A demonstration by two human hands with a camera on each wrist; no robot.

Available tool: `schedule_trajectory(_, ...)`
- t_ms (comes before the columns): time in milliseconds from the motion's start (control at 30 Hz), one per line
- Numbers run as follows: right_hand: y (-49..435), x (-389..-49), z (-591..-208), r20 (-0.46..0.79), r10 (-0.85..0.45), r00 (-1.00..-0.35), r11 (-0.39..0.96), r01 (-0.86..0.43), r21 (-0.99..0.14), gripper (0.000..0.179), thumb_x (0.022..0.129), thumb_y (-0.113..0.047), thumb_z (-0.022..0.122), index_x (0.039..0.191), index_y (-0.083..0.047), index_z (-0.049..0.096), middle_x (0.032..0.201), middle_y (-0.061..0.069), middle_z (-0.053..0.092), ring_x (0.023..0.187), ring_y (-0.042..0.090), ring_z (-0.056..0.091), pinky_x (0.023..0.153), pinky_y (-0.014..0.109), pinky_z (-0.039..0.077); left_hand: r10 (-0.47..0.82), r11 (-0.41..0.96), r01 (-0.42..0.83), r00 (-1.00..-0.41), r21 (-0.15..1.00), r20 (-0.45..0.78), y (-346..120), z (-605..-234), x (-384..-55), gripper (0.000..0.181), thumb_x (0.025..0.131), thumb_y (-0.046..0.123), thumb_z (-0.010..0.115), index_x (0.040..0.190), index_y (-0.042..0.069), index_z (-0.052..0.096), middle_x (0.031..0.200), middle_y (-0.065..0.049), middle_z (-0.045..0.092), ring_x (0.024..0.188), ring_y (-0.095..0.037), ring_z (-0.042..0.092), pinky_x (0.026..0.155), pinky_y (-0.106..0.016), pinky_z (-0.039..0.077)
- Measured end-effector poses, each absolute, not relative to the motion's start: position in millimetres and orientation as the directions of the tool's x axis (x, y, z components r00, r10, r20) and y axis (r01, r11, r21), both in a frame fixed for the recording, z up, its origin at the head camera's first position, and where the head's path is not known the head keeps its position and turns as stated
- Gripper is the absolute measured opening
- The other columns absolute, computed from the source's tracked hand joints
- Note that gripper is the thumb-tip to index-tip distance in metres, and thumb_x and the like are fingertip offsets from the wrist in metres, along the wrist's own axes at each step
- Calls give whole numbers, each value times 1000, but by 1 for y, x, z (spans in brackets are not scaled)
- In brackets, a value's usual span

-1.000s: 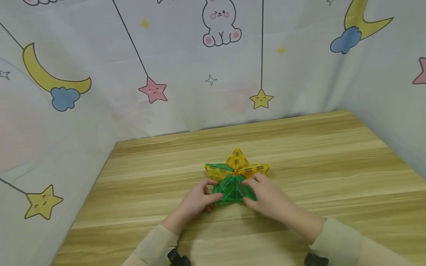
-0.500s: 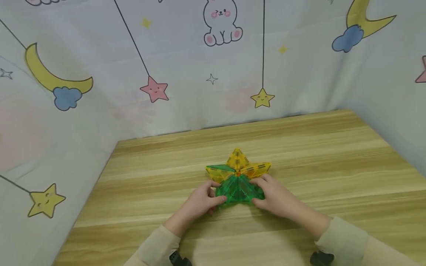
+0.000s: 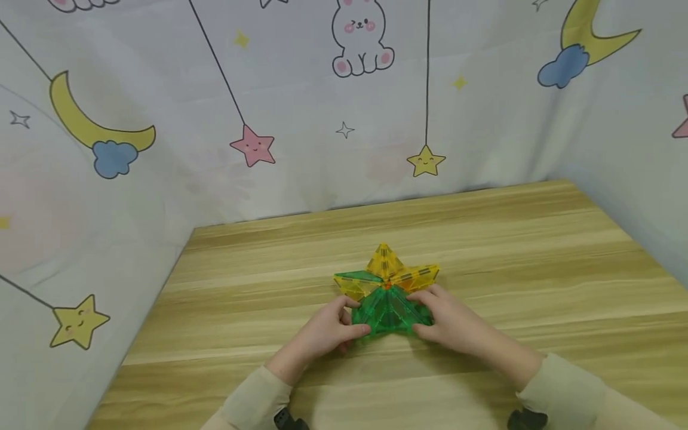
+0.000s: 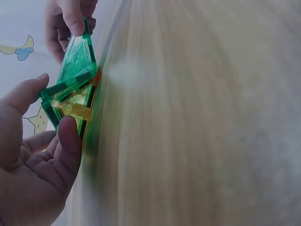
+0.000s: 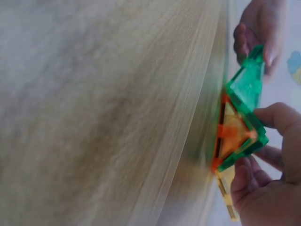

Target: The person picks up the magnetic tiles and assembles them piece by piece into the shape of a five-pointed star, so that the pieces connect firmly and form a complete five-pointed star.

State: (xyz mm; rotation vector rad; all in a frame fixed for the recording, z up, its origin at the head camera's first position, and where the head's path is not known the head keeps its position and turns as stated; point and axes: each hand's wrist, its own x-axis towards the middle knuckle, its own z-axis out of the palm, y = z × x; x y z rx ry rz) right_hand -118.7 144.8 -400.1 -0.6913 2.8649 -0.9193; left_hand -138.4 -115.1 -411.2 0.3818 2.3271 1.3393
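A star-shaped build of see-through magnetic tiles lies on the table in the head view. Its front part is green; yellow points stick out at the back and sides, with a little orange at the centre. My left hand pinches the front left green edge between thumb and fingers. Opposite it, my right hand grips the front right green edge the same way. From the left wrist, a green tile shows tilted, with yellow tiles below it. The right wrist view shows an orange tile under green ones. Fingertips partly hide both green sides.
The wood-grain table stretches around the build. Behind it and along the sides hangs a pale cloth printed with moons, stars and a bear-like figure. A dark wrist camera sits by the left sleeve, another by the right.
Both hands have shifted slightly right and towards me, the right hand a bit farther. The green front part has moved with them and looks wider; the back yellow point has barely moved.
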Motion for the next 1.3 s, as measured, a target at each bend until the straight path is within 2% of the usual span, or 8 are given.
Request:
schedule_trajectory(433, 149, -116, -403, 79, -449, -890, 704, -407, -582, 50, 79, -19, 73, 123, -1, 57, 103, 8, 51, 76, 11, 44, 66, 29, 42, 469, 503, 37, -851, 864, -237, -116, -413, -135, 60, 83, 28, 73, 127, -2, 44, 73, -6, 57, 49, -17, 54, 52, -35, 49)
schedule_trajectory(633, 150, -117, -402, 94, -458, -884, 685, -418, -597, 51, 79, -20, 73, 124, -2, 56, 99, 5, 48, 72, 9, 42, 61, 25, 41, 468, 475, 13, -850, 880, -241, -118, -412, -136, 61, 83, 27, 73, 128, -2, 44, 75, -8, 56, 51, -17, 54, 52, -35, 49)
schedule_trajectory(867, 154, -119, -402, 85, -471, -878, 655, -413, -633, 48, 82, -24, 71, 123, -3, 57, 93, 2, 45, 71, 9, 42, 58, 24, 40, 498, 486, 43, -835, 873, -236, -125, -408, -138, 57, 84, 29, 71, 126, -1, 47, 78, -6, 58, 56, -17, 57, 53, -33, 49)
schedule_trajectory(967, 158, -123, -402, 76, -462, -884, 634, -389, -668, 47, 85, -26, 69, 123, -2, 56, 94, 3, 46, 72, 10, 42, 59, 24, 41, 469, 519, 85, -861, 851, -200, -132, -406, -144, 52, 86, 32, 68, 124, 2, 50, 82, -4, 59, 64, -18, 56, 54, -32, 47)
schedule_trajectory(1067, 163, -132, -403, 106, -430, -896, 618, -378, -689, 44, 86, -23, 68, 123, -1, 56, 97, 7, 50, 70, 11, 41, 58, 25, 40, 397, 542, 133, -911, 830, -113, -137, -405, -154, 48, 87, 31, 67, 123, 3, 52, 90, -5, 56, 72, -18, 53, 58, -32, 46)
schedule_trajectory(1200, 172, -146, -406, 160, -368, -916, 612, -368, -700, 41, 86, -14, 68, 122, 2, 56, 99, 11, 53, 67, 12, 41, 56, 25, 39, 290, 558, 142, -956, 818, -32, -139, -406, -168, 49, 87, 24, 68, 128, 3, 50, 106, -12, 51, 87, -22, 51, 70, -36, 46)
schedule_trajectory(1300, 178, -157, -407, 145, -311, -939, 602, -312, -735, 45, 88, -12, 66, 127, 4, 50, 103, 15, 51, 70, 15, 45, 58, 28, 41, 260, 577, 141, -966, 804, -17, -139, -408, -176, 53, 88, 21, 67, 134, 4, 47, 118, -16, 48, 100, -28, 51, 80, -43, 46)
